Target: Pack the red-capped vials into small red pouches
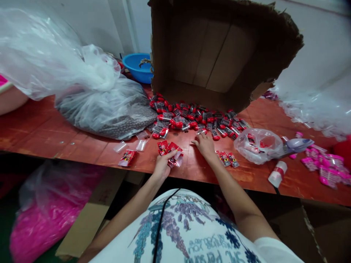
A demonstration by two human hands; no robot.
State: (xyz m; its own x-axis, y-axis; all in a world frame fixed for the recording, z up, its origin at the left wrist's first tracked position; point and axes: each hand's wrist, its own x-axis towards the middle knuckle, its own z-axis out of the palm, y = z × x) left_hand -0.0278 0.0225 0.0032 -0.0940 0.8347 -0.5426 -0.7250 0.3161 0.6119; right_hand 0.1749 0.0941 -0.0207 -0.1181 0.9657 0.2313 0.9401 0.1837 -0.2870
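My left hand (163,163) is closed on several red printed packets (175,152), fanned out above the table's front edge. My right hand (205,145) reaches to the near edge of a heap of small clear bottles with red caps (189,116); its fingertips touch or almost touch one bottle, and whether they grip it cannot be made out. Another red packet (127,157) lies left of my left hand. A short row of red packets (227,159) lies right of my right forearm, partly hidden by it.
A torn cardboard box (219,44) stands tilted behind the heap. To its left sit a plastic bag of dark beads (109,106) and a blue basin (139,65). On the right are a clear bag (255,146), scissors (297,144), a tape roll (278,173) and pink items (329,166).
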